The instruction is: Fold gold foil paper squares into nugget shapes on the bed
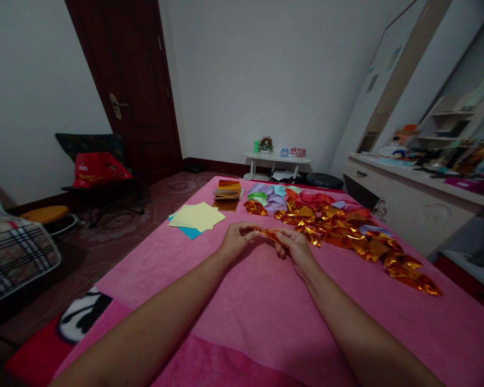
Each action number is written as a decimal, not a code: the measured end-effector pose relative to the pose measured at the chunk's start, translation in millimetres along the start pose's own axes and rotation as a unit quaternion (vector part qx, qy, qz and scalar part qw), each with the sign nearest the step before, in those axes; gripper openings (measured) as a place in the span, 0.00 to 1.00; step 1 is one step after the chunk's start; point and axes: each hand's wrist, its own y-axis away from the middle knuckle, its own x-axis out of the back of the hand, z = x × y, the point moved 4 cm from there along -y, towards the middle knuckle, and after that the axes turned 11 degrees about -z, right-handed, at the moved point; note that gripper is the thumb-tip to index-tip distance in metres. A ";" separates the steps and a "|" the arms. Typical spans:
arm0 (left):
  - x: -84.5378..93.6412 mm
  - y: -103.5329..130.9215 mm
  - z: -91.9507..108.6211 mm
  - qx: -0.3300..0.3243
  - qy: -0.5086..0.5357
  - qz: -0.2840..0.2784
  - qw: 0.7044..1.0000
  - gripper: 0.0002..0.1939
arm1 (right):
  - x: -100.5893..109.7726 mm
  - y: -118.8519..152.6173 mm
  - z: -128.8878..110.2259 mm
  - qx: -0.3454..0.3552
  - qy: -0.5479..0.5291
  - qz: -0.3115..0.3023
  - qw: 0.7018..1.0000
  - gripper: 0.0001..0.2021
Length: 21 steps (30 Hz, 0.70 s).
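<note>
Bare forearms, the left (161, 312) and the right (347, 317), reach over a pink cloth (250, 301) and meet around a thin piece of orange foil (268, 233). From where I stand, the step in hand is working that foil between the fingertips, in mid-surface. The left hand (234, 240) pinches one end, thumb and forefinger nearly closed; the right hand (297, 244) has the other end under its thumb, the rest of its fingers curled beneath. Any fold or twist there calls for a light, even pinch, I'd judge, since foil like that could crease or tear.

Beyond the left hand lie yellow sheets (197, 215) fanned over a blue one (191, 233), and past them a foil stack (227, 190) near the far edge. Crumpled gold pieces (347, 232) trail down the right side, close by the right hand, with pastel pieces (268, 196) behind. Movement looks easiest toward the body, between the forearms; rightward, a sleeve-width swing could brush the gold.
</note>
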 end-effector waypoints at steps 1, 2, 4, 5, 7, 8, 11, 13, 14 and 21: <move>0.6 0.5 1.5 0.002 -0.007 0.004 1.000 0.13 | -1.0 0.3 -0.6 0.000 0.001 -0.003 1.000 0.18; 1.2 1.0 2.9 0.001 -0.013 0.009 1.000 0.13 | -2.0 0.6 -1.3 0.000 0.002 -0.006 1.000 0.19; 2.4 1.6 5.3 -0.006 -0.021 0.019 1.000 0.13 | -3.7 1.3 -2.6 0.000 0.002 -0.010 1.000 0.21; 2.9 1.6 5.8 -0.009 -0.025 0.022 0.999 0.13 | -4.3 1.5 -3.2 0.001 0.002 -0.011 1.000 0.22; 3.7 1.2 5.7 -0.012 -0.030 0.025 0.999 0.12 | -5.1 2.0 -4.2 0.003 0.003 -0.011 1.000 0.24; 3.9 0.8 5.2 -0.012 -0.032 0.024 0.999 0.12 | -5.3 2.2 -4.5 0.003 0.004 -0.012 1.000 0.24; 4.2 -0.3 2.8 -0.012 -0.037 0.019 0.999 0.13 | -5.7 2.7 -4.6 0.001 0.005 -0.012 1.000 0.24; 3.1 -0.7 1.5 -0.014 -0.034 0.007 0.999 0.13 | -6.6 3.0 -4.5 0.000 0.009 -0.015 1.000 0.23; 2.2 -0.7 1.2 -0.015 -0.028 0.001 0.999 0.14 | -7.4 3.1 -4.6 0.001 0.014 -0.021 1.000 0.22; -0.9 2.9 8.5 -0.020 -0.063 0.014 0.998 0.20 | -11.8 2.3 -2.9 0.002 0.066 -0.054 0.996 0.18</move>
